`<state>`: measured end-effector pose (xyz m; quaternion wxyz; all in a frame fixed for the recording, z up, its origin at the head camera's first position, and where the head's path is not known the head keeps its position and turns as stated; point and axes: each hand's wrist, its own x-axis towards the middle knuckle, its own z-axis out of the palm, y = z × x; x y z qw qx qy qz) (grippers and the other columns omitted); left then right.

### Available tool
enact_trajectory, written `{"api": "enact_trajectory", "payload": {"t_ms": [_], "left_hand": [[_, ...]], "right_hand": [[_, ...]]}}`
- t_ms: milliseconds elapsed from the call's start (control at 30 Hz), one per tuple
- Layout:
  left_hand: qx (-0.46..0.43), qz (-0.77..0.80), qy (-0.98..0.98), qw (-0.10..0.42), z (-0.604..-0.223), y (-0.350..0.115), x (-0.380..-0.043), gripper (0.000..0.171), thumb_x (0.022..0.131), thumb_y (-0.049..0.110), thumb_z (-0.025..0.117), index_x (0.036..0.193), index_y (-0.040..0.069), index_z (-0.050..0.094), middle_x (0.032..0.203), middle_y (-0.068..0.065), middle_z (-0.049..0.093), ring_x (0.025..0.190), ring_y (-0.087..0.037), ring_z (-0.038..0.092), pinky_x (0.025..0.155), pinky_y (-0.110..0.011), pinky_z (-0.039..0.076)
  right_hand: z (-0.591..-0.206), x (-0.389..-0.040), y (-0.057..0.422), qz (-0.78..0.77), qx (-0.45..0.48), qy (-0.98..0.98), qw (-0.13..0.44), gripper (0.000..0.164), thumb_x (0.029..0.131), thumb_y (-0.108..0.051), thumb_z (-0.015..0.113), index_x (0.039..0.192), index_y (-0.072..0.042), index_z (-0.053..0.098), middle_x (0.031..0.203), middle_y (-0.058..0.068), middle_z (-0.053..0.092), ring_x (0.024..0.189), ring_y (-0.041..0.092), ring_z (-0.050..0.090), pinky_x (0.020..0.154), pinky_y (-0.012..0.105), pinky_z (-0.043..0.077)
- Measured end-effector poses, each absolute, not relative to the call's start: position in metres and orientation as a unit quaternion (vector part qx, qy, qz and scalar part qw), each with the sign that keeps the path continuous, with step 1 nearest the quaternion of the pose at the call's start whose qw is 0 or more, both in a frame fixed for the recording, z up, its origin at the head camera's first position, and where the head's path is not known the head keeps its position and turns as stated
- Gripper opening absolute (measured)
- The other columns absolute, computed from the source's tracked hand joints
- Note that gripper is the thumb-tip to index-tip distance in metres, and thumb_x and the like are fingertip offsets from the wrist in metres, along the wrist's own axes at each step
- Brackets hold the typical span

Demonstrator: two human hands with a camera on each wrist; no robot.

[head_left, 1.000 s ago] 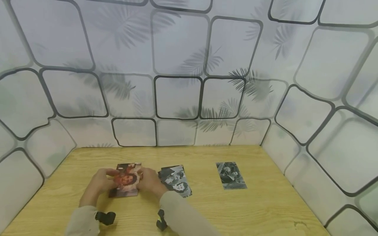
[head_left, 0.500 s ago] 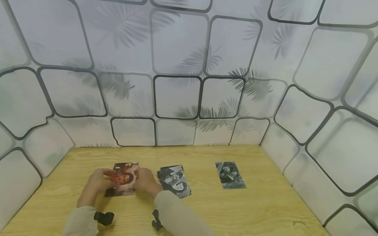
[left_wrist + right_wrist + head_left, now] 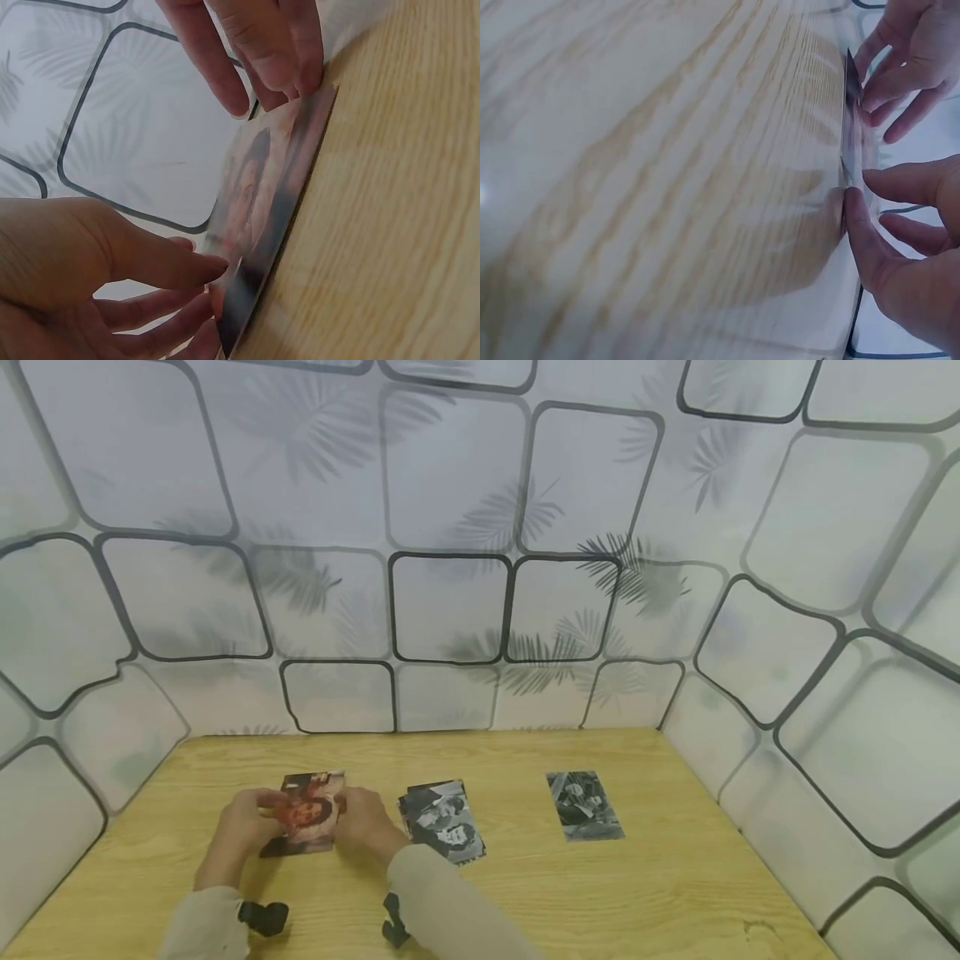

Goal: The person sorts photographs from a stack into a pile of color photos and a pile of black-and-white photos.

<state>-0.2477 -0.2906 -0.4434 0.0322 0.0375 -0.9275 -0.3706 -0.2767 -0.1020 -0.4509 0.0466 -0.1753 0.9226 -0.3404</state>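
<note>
A colour photo print (image 3: pixel 309 814), showing a face in reddish tones, lies at the left of the table between both hands. My left hand (image 3: pixel 243 820) holds its left edge, with the thumb over the top and the other fingers along the side. On the opposite edge, my right hand (image 3: pixel 367 822) grips it between thumb and fingers. The left wrist view shows the print (image 3: pixel 251 187) close along the wood, its surface glossy. Seen from the right wrist, the right index fingertip (image 3: pixel 853 196) is right at the print's edge, down by the tabletop.
Right of the hands lies a small pile of black-and-white photos (image 3: pixel 448 822), its edges uneven. Another black-and-white photo (image 3: pixel 585 806) lies alone farther right. Patterned cloth walls (image 3: pixel 450 610) enclose the wood-grain table (image 3: pixel 637 893) at the back and sides.
Both hands have shifted slightly left, bringing the colour photo with them, farther from the black-and-white pile. The other photos have stayed where they were.
</note>
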Motion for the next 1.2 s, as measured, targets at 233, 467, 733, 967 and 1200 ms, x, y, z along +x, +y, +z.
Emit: {"api": "enact_trajectory", "payload": {"t_ms": [233,467,733,967,1200], "left_hand": [[0.040,-0.357,-0.932,0.036,-0.437,-0.286,-0.247,0.049,0.076,-0.003,0.067,0.123,-0.014,0.062,0.128,-0.042,0.059,0.111,-0.054,0.064,0.083,-0.052,0.061],[0.002,-0.403,-0.914,0.049,-0.421,-0.258,-0.247,0.044,0.085,-0.005,0.068,0.128,-0.012,0.062,0.125,-0.037,0.064,0.107,-0.047,0.068,0.068,-0.032,0.060],[-0.054,-0.422,-0.905,0.018,-0.409,-0.213,-0.242,0.041,0.091,-0.003,0.067,0.132,-0.006,0.062,0.132,-0.032,0.062,0.112,-0.045,0.067,0.081,-0.045,0.063],[-0.074,-0.446,-0.892,0.005,-0.415,-0.181,-0.241,0.038,0.087,-0.006,0.071,0.126,-0.004,0.067,0.124,-0.026,0.066,0.104,-0.039,0.070,0.077,-0.042,0.064],[-0.097,-0.444,-0.891,0.010,-0.422,-0.167,-0.242,0.035,0.086,-0.008,0.072,0.121,-0.005,0.068,0.118,-0.025,0.069,0.101,-0.039,0.070,0.081,-0.044,0.064]], "right_hand": [[-0.449,-0.277,-0.096,-0.361,-0.178,0.914,0.045,0.039,0.081,-0.013,0.082,0.119,-0.007,0.073,0.106,0.004,0.076,0.095,0.014,0.070,0.079,0.020,0.057],[-0.442,-0.282,-0.064,-0.361,-0.227,0.903,0.051,0.037,0.084,-0.009,0.076,0.121,-0.005,0.072,0.108,0.009,0.077,0.096,0.018,0.073,0.077,0.020,0.058],[-0.425,-0.282,-0.017,-0.341,-0.251,0.904,0.051,0.034,0.090,-0.010,0.074,0.123,-0.004,0.071,0.106,0.009,0.076,0.094,0.018,0.071,0.077,0.023,0.059],[-0.421,-0.280,0.022,-0.356,-0.242,0.902,0.045,0.031,0.091,-0.009,0.074,0.121,-0.002,0.071,0.109,0.010,0.075,0.099,0.023,0.071,0.084,0.032,0.061],[-0.424,-0.274,0.053,-0.365,-0.225,0.902,0.042,0.031,0.092,-0.007,0.073,0.122,0.001,0.070,0.110,0.013,0.073,0.101,0.029,0.071,0.085,0.040,0.062]]}}
